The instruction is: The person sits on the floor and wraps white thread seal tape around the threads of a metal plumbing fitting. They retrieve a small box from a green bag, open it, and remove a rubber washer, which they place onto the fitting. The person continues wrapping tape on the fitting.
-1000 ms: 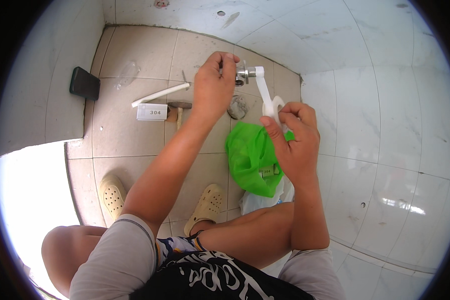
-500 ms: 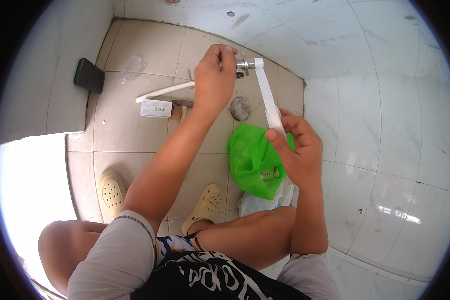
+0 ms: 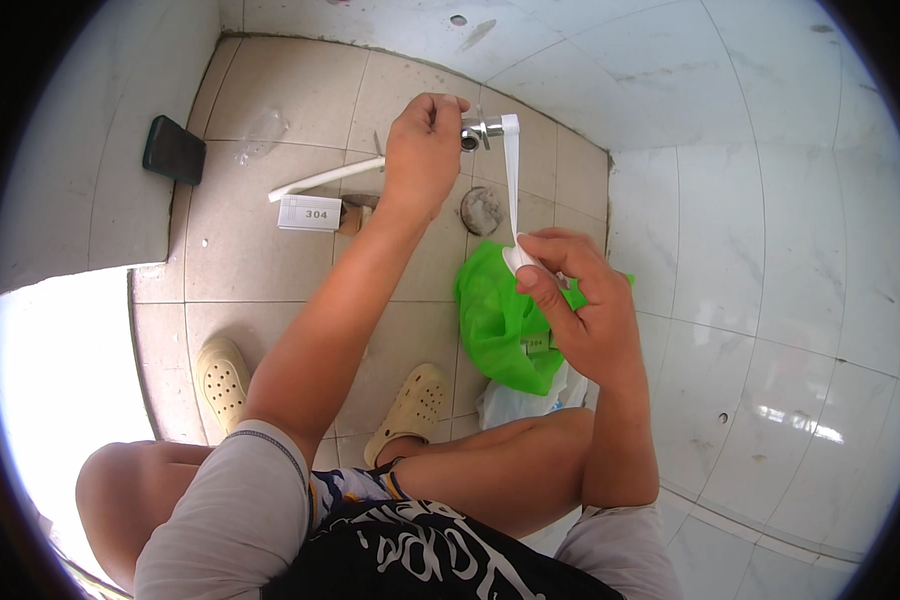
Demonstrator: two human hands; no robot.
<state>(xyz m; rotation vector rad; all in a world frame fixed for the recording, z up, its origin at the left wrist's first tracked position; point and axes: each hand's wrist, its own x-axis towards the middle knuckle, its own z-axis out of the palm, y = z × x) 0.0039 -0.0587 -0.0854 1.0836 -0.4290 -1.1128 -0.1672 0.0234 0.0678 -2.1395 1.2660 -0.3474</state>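
My left hand (image 3: pixel 425 150) grips a chrome angle valve (image 3: pixel 475 130) by its near-left end, fingers closed round it and hiding part of it. White thread seal tape (image 3: pixel 512 180) covers the valve's right end. From there a taut, narrow strip runs down to a white tape roll (image 3: pixel 520 260). My right hand (image 3: pixel 595 310) pinches that roll between thumb and fingers, above the green plastic bag (image 3: pixel 485 320). The roll is partly hidden by the fingers.
A small white box (image 3: pixel 308 213) lies on the tiled floor beside a white pipe (image 3: pixel 325 179). Behind them is crumpled clear plastic (image 3: pixel 262 137). A dark phone (image 3: pixel 174 150) rests at the left wall. A round floor drain (image 3: pixel 482 211) lies left of the strip. Tiled walls stand behind and right.
My right hand has moved slightly left with the roll, which has turned. The strip now hangs straighter and looks narrower. My left hand and the valve have shifted slightly left.
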